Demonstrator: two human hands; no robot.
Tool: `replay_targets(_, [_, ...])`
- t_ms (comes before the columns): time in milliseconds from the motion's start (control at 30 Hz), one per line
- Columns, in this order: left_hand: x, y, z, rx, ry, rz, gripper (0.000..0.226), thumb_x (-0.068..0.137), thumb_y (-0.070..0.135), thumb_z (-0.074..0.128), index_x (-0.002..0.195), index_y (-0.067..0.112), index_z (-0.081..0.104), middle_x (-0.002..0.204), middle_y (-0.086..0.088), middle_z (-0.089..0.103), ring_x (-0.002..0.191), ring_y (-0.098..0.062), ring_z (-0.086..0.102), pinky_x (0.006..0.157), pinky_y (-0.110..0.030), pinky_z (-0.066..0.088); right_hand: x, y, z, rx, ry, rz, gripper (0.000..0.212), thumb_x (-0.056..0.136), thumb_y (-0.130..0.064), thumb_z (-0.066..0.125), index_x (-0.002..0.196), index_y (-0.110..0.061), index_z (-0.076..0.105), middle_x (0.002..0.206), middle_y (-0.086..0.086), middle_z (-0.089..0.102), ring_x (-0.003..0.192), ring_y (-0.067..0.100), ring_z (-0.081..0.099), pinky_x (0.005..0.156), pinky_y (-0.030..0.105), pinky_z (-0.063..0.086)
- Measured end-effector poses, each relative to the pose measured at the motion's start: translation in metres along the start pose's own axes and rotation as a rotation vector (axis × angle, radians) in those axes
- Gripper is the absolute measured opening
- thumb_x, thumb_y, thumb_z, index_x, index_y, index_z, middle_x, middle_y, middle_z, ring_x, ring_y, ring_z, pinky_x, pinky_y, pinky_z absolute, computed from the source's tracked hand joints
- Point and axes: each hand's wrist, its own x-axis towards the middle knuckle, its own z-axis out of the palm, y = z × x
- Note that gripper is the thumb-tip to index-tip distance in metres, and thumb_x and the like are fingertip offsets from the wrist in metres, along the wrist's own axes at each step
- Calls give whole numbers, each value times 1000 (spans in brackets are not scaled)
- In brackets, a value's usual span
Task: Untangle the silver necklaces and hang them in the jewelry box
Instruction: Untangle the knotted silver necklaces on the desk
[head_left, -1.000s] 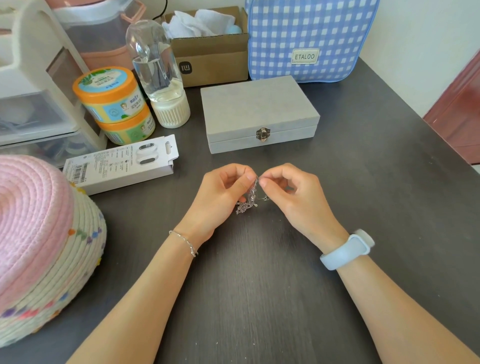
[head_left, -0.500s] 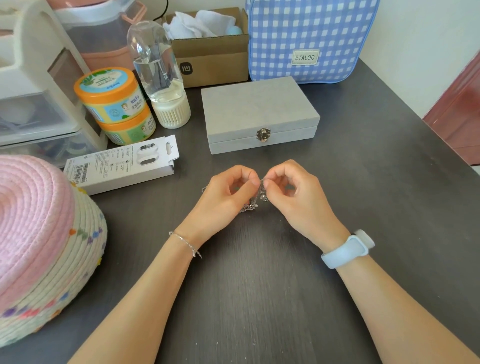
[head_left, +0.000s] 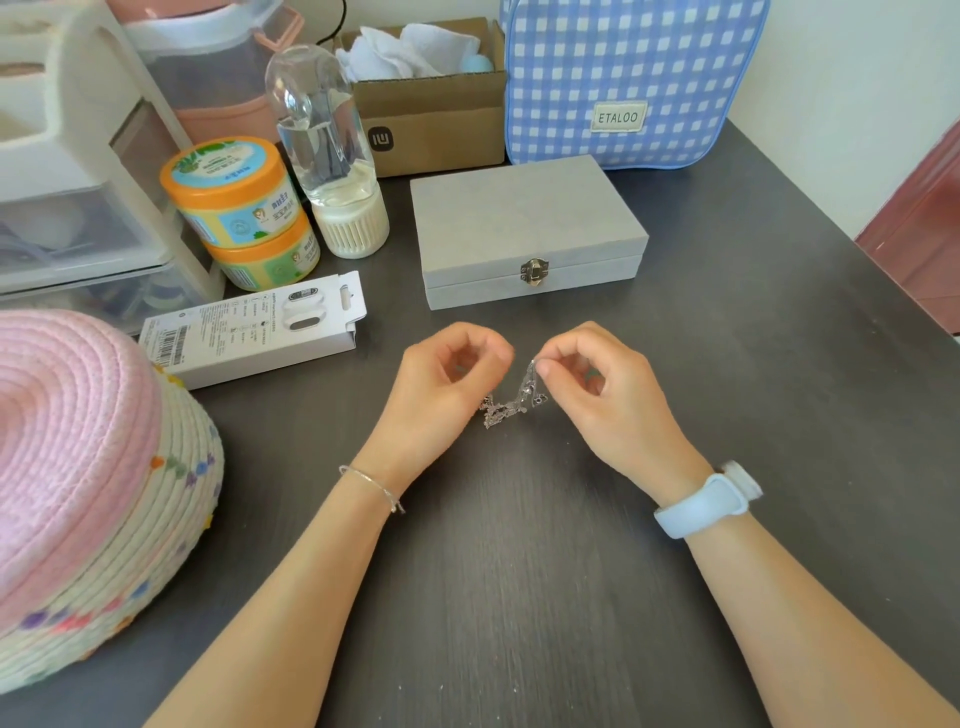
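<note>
while both hands hover just above the dark table (head_left: 519, 571), the silver necklaces (head_left: 511, 400) dangle between them as one small knotted clump, its lowest loops touching or nearly touching the tabletop. the right hand (head_left: 608, 395) pinches a strand at the top of the clump between thumb and forefinger, the other fingers curled in. the left hand (head_left: 447, 384) is curled too, thumb against forefinger, and the tangle runs up toward its palm side, so it looks to be gripping the other end, though the exact strand is hidden from where i stand.

just beyond the hands sits the grey jewelry box (head_left: 530, 218), lid down and its brass clasp (head_left: 534, 271) fastened, so nothing has been hung yet and the box has to be opened before anything goes in. off past the left hand lies a white carton (head_left: 249, 332), well clear of the work.

my worry is the pull. if the hands draw apart hard while the chains are bunched like this, the knot could cinch tighter or a fine link could snap. a strand could also slip from so light a pinch and drop back into the heap, undoing any slack gained. teasing loops loose would be safer than tugging.
</note>
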Motion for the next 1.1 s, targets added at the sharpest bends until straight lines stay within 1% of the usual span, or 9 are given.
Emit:
replay_targets(100, [-3, -3, 2, 234, -12, 150, 12, 82, 16, 62, 76, 27, 63, 77, 8, 59, 70, -2, 51, 66, -10, 39, 0, 3, 0, -60, -2, -15, 15, 84, -14, 57, 76, -26, 56, 77, -13, 52, 69, 4, 48, 64, 13, 36])
replay_targets(233, [-4, -2, 2, 345, 19, 204, 8, 78, 23, 59, 76, 24, 67, 73, 9, 60, 69, -5, 51, 64, -9, 37, -1, 5, 0, -169, -8, -29, 9, 83, -28, 53, 75, -31, 54, 75, -16, 51, 68, 9, 49, 65, 30, 42])
replay_targets(333, [-4, -3, 2, 387, 7, 231, 8, 78, 22, 60, 76, 21, 68, 72, 9, 60, 69, -7, 52, 63, -9, 37, -2, 5, -1, -209, -1, -47, 9, 83, -29, 54, 74, -31, 55, 72, -18, 49, 66, 9, 46, 63, 28, 40])
replay_targets(467, [-4, -5, 3, 419, 11, 244, 9, 76, 19, 60, 71, 26, 62, 69, 12, 57, 64, -4, 51, 62, -9, 37, -3, 5, -1, -249, 11, -70, 8, 83, -29, 54, 75, -28, 56, 71, -18, 47, 63, 4, 46, 61, 26, 38])
replay_targets(600, [-5, -3, 5, 334, 1, 152, 22, 81, 6, 63, 69, 25, 59, 67, 10, 56, 60, -2, 48, 60, -9, 37, -4, 5, 3, -300, 54, -118, 6, 82, -25, 52, 79, -22, 57, 75, -19, 44, 66, -5, 46, 59, 29, 40])
replay_targets(700, [-5, 0, 8, 215, 14, 48, 23, 84, 6, 60, 68, 23, 59, 63, 11, 55, 56, 0, 46, 58, -9, 38, -3, 5, 2, -268, 94, -106, 5, 81, -23, 52, 79, -21, 56, 77, -18, 45, 63, 2, 45, 59, 31, 43])
replay_targets(800, [-4, 2, 9, 106, 22, -10, 21, 86, 6, 59, 69, 19, 60, 60, 13, 55, 55, 1, 47, 57, -9, 40, -3, 5, 3, -231, 78, -100, 5, 79, -25, 54, 74, -26, 55, 73, -19, 48, 60, 5, 44, 60, 28, 41])
replay_targets(933, [-4, 2, 8, 39, -3, -10, 22, 86, 4, 58, 69, 17, 60, 55, 17, 55, 54, 2, 47, 58, -10, 40, -4, 6, 6, -246, 77, -102, 7, 79, -28, 55, 75, -24, 60, 71, -19, 47, 59, 3, 44, 58, 26, 39])
replay_targets(1100, [-5, 3, 8, 45, -33, 54, 24, 85, -1, 59, 69, 17, 59, 61, 12, 54, 55, 2, 47, 56, -11, 40, -3, 6, 5, -253, 63, -112, 8, 80, -27, 53, 77, -23, 59, 73, -20, 46, 59, 4, 43, 58, 29, 41])
